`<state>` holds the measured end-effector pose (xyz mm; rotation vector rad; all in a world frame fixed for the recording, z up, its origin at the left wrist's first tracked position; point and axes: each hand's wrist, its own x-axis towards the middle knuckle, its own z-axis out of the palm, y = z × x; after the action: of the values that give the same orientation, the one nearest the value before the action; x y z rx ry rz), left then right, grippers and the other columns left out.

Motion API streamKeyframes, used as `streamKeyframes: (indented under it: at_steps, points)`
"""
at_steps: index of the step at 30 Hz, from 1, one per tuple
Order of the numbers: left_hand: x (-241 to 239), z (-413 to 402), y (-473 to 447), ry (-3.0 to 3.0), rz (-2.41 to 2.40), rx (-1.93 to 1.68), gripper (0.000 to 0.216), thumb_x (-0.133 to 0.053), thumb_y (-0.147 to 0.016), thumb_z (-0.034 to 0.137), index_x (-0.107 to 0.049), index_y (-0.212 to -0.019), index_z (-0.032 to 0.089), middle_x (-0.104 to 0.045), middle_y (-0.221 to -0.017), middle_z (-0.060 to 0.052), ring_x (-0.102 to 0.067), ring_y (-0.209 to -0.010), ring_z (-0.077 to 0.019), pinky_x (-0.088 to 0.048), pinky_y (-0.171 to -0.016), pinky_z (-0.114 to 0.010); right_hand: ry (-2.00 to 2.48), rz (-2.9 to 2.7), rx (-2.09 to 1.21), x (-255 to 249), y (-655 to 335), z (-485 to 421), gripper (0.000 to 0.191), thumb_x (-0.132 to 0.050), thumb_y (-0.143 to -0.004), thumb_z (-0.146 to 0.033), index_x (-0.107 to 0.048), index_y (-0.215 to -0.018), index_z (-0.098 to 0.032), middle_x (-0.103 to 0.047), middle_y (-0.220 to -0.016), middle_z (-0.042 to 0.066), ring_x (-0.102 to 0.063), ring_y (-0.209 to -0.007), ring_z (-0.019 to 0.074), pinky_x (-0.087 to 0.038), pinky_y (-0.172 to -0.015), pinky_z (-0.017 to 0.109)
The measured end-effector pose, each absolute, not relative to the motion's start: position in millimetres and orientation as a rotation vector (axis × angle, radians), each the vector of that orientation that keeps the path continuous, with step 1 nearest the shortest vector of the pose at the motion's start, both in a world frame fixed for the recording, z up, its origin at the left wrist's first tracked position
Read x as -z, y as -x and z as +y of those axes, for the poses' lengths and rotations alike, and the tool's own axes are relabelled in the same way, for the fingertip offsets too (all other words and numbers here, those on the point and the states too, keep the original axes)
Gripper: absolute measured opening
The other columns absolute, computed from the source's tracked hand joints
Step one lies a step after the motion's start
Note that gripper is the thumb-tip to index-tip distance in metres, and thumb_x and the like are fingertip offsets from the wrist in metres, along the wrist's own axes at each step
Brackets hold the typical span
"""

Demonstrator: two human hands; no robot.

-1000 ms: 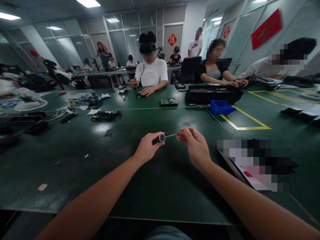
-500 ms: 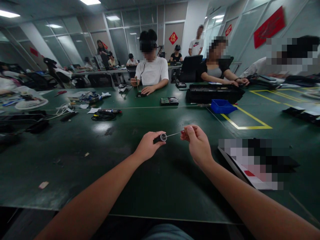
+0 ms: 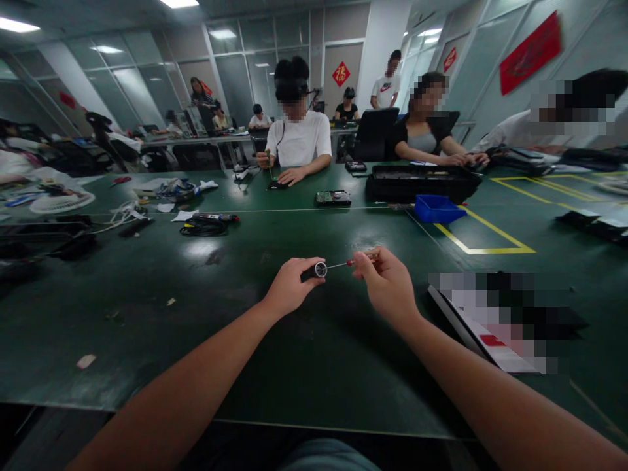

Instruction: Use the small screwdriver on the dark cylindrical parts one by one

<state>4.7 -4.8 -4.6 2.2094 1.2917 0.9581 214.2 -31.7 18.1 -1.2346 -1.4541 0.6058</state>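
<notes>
My left hand (image 3: 289,288) is closed round a small black cylinder with a silver end (image 3: 316,269), held just above the green table (image 3: 314,353). My right hand (image 3: 387,284) pinches a thin screwdriver (image 3: 343,263) with a red-tinted handle. Its metal tip points left and reaches the cylinder's silver end. Both hands hover over the middle of the table, close together.
A blurred dark object with a white-and-red edge (image 3: 495,320) lies right of my right hand. Farther off are a blue bin (image 3: 436,208), a black case (image 3: 419,183), a circuit board (image 3: 332,198) and coiled cables (image 3: 203,226). Several people sit across the table.
The hands have stayed almost in place. My right hand has shifted slightly left and turned a little, with the screwdriver still at the cylinder's end.
</notes>
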Motion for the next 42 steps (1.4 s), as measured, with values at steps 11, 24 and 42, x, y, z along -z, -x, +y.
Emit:
streamKeyframes:
  at_steps: [11, 24, 42]
  points:
    - [7.3, -4.1, -3.5, -2.229, 1.291, -0.950, 0.040, -0.076, -0.087, 0.027, -0.068, -0.126, 0.028, -0.072, -0.120, -0.004, -0.062, -0.114, -0.0255, -0.046, -0.102, -0.044, 1.326, -1.594, -0.343, -19.1, -216.7, -35.9, 0.038, -0.068, -0.087, -0.052, -0.055, -0.065, -0.024, -0.061, -0.055, -0.003, -0.053, -0.050, 0.0136, -0.037, -0.052, 0.029]
    - [10.8, -1.8, -1.8, -2.222, 1.289, -0.961, 0.039, -0.073, -0.088, 0.027, -0.067, -0.127, 0.027, -0.072, -0.119, -0.004, -0.062, -0.111, -0.0246, -0.046, -0.101, -0.043, 1.085, -1.765, -0.443, -20.7, -218.4, -38.1, 0.020, -0.054, -0.094, -0.030, -0.067, -0.107, -0.023, -0.075, -0.095, 0.005, -0.071, -0.085, 0.0216, -0.053, -0.077, 0.035]
    - [8.4, -2.5, -2.3, -2.226, 1.305, -0.935, 0.039, -0.074, -0.088, 0.026, -0.068, -0.126, 0.026, -0.073, -0.115, -0.003, -0.062, -0.108, -0.0239, -0.046, -0.098, -0.041, 1.155, -1.607, -0.530, -15.4, -214.6, -35.8, 0.020, -0.051, -0.098, -0.035, -0.060, -0.111, -0.023, -0.069, -0.084, 0.003, -0.066, -0.074, 0.0195, -0.049, -0.070, 0.034]
